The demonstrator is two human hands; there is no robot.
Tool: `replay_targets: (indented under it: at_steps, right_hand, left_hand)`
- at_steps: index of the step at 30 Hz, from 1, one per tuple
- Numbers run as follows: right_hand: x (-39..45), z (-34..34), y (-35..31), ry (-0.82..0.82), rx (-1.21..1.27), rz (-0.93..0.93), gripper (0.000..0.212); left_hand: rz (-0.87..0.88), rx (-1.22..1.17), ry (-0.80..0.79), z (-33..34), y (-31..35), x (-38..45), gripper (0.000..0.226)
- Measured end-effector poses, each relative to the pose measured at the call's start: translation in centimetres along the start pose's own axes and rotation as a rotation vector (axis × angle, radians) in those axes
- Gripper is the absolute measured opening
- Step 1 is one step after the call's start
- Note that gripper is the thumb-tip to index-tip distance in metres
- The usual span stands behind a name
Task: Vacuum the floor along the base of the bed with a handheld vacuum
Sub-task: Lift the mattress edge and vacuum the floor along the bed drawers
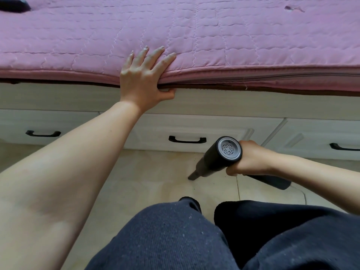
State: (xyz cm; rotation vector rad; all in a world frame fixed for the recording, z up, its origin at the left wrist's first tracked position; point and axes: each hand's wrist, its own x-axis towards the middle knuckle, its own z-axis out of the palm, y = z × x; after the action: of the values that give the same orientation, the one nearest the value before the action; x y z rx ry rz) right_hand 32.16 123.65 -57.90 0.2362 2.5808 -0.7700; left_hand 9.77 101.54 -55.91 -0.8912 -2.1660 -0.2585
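Note:
My right hand (247, 158) grips the handle of a black handheld vacuum (220, 154). Its grey vented rear cap faces me, and its narrow nozzle (193, 175) points down-left onto the beige tiled floor (155, 180), a little in front of the bed base. My left hand (145, 75) rests on the edge of the pink quilted mattress cover (214, 36), fingers spread flat on top and thumb tucked under the edge. The white bed base (194, 104) runs across the view below the mattress.
Three white drawers with black handles (187, 139) line the bed base. My knees in dark blue trousers (175, 240) fill the lower view. A dark object (13, 4) lies on the bed at the top left. A thin white cable (303, 193) trails on the floor at right.

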Motion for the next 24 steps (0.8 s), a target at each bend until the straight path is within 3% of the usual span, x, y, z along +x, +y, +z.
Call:
replay_targets:
  at_steps: [10, 24]
  right_hand:
    - [-1.0, 0.1, 0.3, -0.057, -0.041, -0.02, 0.018]
    - [-2.7, 0.4, 0.1, -0.118, -0.184, -0.054, 0.014]
  left_hand:
    - [0.003, 0.005, -0.055, -0.5, 0.1, 0.2, 0.077]
    - [0.028, -0.023, -0.334, -2.3, 4.8, 2.7, 0.091]
